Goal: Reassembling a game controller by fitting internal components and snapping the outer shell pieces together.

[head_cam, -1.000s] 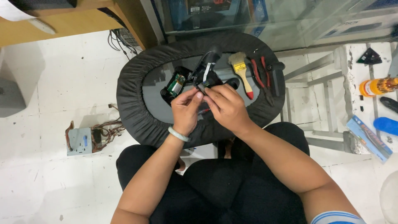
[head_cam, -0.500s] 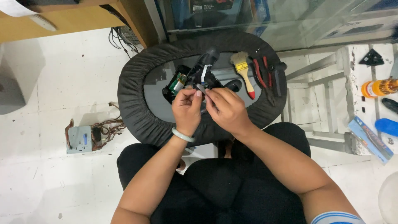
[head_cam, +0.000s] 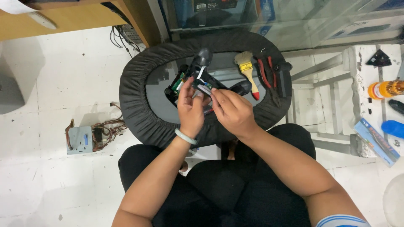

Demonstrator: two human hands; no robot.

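Note:
My left hand and my right hand meet over a round table with a padded black rim. Together they grip an opened black device with a green circuit board showing inside it. Its rounded black end points away from me. The fingertips of both hands pinch a small pale part at the device's near end. A pale bangle circles my left wrist. My fingers hide the lower part of the device.
A yellow-handled brush, red-handled pliers and a black tool lie on the table's right side. A metal box with loose wires sits on the white floor at left. Boxes, a yellow container and a blue object lie at right.
Both hands have lifted the device slightly and shifted their grip; the fingers now pinch the pale part at its near end.

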